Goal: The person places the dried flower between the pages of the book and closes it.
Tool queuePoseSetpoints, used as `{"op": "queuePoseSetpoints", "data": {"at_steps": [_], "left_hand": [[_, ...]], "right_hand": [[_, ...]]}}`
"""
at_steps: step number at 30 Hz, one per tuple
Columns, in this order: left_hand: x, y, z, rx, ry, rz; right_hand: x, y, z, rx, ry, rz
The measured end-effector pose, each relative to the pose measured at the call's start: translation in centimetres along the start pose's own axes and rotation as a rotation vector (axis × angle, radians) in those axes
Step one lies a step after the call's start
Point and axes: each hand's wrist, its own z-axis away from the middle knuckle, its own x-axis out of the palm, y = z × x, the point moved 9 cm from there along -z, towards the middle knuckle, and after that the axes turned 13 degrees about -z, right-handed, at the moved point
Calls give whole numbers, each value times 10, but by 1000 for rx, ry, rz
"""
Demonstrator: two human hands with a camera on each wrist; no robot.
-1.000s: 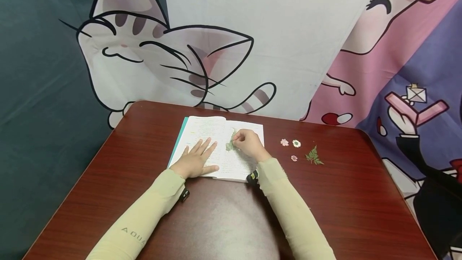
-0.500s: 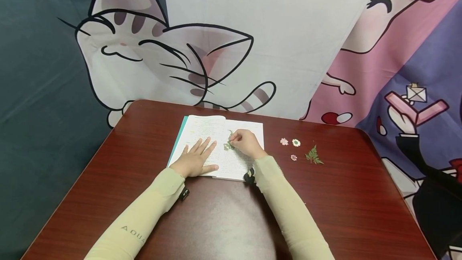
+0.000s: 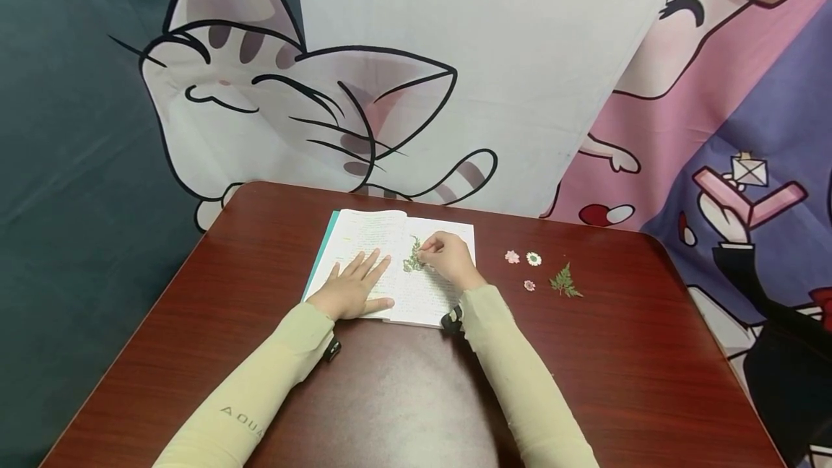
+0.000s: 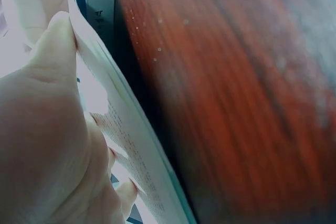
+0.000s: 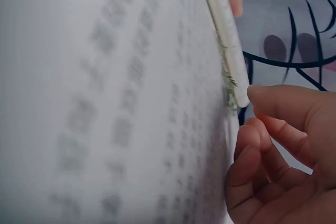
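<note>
Resting left hand [image 3: 347, 292], fingers spread, on book [image 3: 424, 309]; right hand [image 3: 448, 260] curled at sprig [image 3: 412, 263], pinch unclear; my dragging could snap it.

Both sleeves [image 3: 523, 374] are pale yellow, the left bearing dark letters [image 3: 241, 419].

A glossy reddish-brown desk [image 3: 624, 360] catches pale light on its near side against a printed backdrop [image 3: 533, 56], teal at left, pink and purple at right, with a smiling cartoon cat [image 3: 217, 136].
</note>
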Motion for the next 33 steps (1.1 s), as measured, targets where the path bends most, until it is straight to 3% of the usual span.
{"op": "queuePoseSetpoints", "data": {"at_steps": [6, 13, 22, 27, 33], "left_hand": [[-11, 6, 8, 7, 16, 23], [-10, 6, 9, 17, 5, 8], [-9, 7, 7, 17, 4, 1], [-10, 7, 7, 15, 10, 3], [-9, 4, 7, 13, 17, 6]], "right_hand": [[-18, -8, 12, -37, 37, -44], [-49, -9, 32, -39, 163, -113], [-76, 16, 58, 57, 355, -86], [-74, 33, 66, 217, 318, 0], [-64, 40, 66, 290, 223, 87]]}}
